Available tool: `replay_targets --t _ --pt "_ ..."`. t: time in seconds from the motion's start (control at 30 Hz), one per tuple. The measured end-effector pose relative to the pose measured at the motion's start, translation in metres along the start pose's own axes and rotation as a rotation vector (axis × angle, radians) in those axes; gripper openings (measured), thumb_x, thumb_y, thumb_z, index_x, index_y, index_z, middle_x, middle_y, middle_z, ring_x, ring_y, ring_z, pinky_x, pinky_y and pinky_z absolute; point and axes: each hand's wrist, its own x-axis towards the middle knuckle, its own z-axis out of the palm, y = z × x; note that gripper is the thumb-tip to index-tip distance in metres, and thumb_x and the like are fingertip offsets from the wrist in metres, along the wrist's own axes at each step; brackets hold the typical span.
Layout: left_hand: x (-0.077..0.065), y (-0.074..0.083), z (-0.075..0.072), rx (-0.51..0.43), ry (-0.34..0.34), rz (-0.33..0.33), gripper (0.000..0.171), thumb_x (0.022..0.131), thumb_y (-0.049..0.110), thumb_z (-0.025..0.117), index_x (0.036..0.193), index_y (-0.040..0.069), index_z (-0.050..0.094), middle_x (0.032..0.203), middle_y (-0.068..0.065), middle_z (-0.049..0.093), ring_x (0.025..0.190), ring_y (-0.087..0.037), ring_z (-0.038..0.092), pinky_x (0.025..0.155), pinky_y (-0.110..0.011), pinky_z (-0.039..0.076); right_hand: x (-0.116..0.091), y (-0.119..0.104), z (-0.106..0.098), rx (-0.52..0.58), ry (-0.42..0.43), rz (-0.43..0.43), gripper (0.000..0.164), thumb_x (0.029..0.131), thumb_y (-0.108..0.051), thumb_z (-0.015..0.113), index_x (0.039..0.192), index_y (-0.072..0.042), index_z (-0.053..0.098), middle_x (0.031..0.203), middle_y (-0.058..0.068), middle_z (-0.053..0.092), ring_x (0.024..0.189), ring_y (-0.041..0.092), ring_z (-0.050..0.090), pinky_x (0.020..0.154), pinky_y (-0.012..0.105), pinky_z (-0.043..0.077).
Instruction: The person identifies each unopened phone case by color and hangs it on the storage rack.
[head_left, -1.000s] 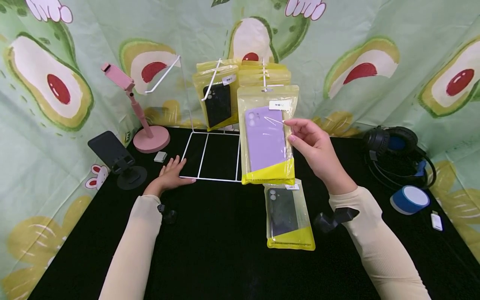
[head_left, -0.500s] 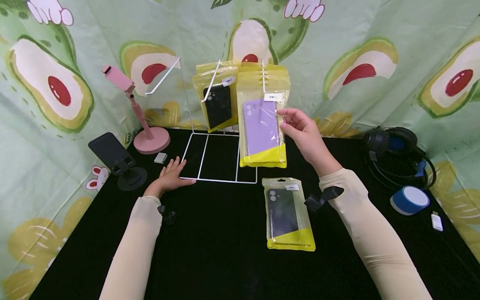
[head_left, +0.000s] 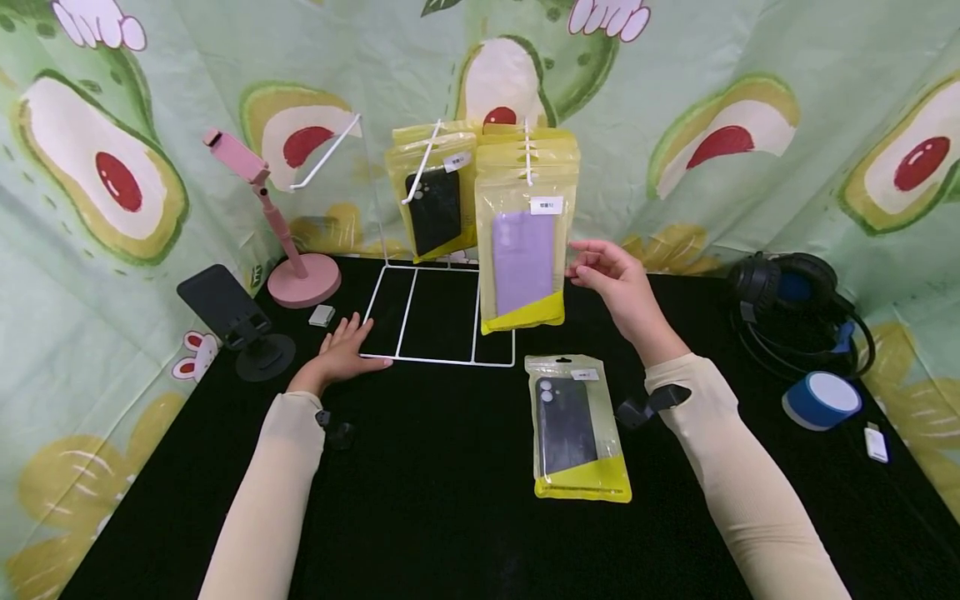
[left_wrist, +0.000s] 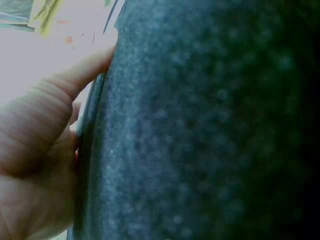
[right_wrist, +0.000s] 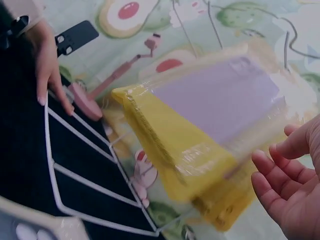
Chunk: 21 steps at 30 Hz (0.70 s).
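A purple phone case in a clear-and-yellow bag hangs on the right hook of a white wire rack. My right hand is just off the bag's right edge, fingers loosely bent and holding nothing. In the right wrist view the bag tilts across the picture beside the fingertips. On the rack's front left corner rests my left hand, fingers spread. The bagged black phone case hangs on the middle hook. Another bagged dark phone case lies on the black table in front.
The rack's left hook carries nothing. Left stand a pink phone stand, a black phone stand and a small white-grey block. Right are headphones, a blue tape roll and a white USB stick.
The purple-case bag has gone back and up onto the right hook. My right hand has let go of it and drawn a little away to the right. The left hand has stayed put.
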Motion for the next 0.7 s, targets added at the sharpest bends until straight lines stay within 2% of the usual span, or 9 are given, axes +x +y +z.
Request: replay_targets --t 0.13,0.23,0.3,0.4,0.53,0.7 --pt "-0.001 0.001 -0.001 -0.001 -0.004 -0.006 0.1 0.085 0.057 0.06 0.152 0.005 0.008 0.156 -0.022 -0.011 0.141 -0.039 -0.015 0.11 -0.057 -0.009 -0.01 0.01 -0.01 -0.009 -0.001 0.02 0.027 0.093 0.005 0.053 0.112 -0.011 0.064 0.088 0.004 0.058 0.083 0.014 0.066 0.078 0.022 0.052" --pt "0.0 0.001 0.0 -0.007 -0.009 -0.008 0.101 0.084 0.059 0.059 0.152 0.005 0.008 0.156 -0.022 -0.011 0.141 -0.039 -0.015 0.11 -0.056 -0.01 -0.023 0.019 -0.018 -0.032 -0.009 0.065 0.026 0.094 0.002 0.053 0.108 -0.015 0.064 0.088 0.003 0.059 0.083 0.012 0.066 0.077 0.022 0.052" --pt "0.0 0.001 0.0 -0.005 -0.012 -0.012 0.102 0.083 0.062 0.058 0.152 0.005 0.007 0.155 -0.021 -0.012 0.141 -0.039 -0.016 0.11 -0.056 -0.011 -0.034 0.027 -0.023 -0.07 -0.024 0.12 0.022 0.095 -0.001 0.053 0.109 -0.014 0.063 0.09 0.004 0.059 0.084 0.011 0.065 0.078 0.022 0.052" --pt "0.0 0.001 0.001 0.001 -0.013 -0.008 0.101 0.084 0.06 0.058 0.152 0.006 0.007 0.155 -0.022 -0.012 0.141 -0.039 -0.016 0.11 -0.056 -0.011 -0.054 0.037 -0.03 -0.166 -0.056 0.236 0.02 0.096 -0.007 0.054 0.115 -0.006 0.058 0.097 0.009 0.058 0.087 0.01 0.064 0.08 0.024 0.052" --pt "0.0 0.003 0.0 0.005 -0.009 -0.009 0.097 0.086 0.055 0.059 0.152 0.006 0.007 0.155 -0.022 -0.011 0.141 -0.039 -0.015 0.109 -0.057 -0.01 -0.078 0.044 -0.038 -0.291 -0.098 0.385 0.035 0.096 -0.013 0.054 0.126 0.003 0.05 0.11 0.018 0.055 0.091 0.012 0.062 0.084 0.029 0.051" --pt "0.003 0.0 0.001 0.01 -0.006 -0.02 0.098 0.086 0.056 0.059 0.152 0.006 0.006 0.155 -0.022 -0.012 0.141 -0.039 -0.016 0.109 -0.058 -0.01 -0.102 0.047 -0.048 -0.378 -0.144 0.484 0.043 0.094 -0.014 0.055 0.131 0.005 0.045 0.116 0.022 0.052 0.099 0.023 0.061 0.085 0.033 0.05"
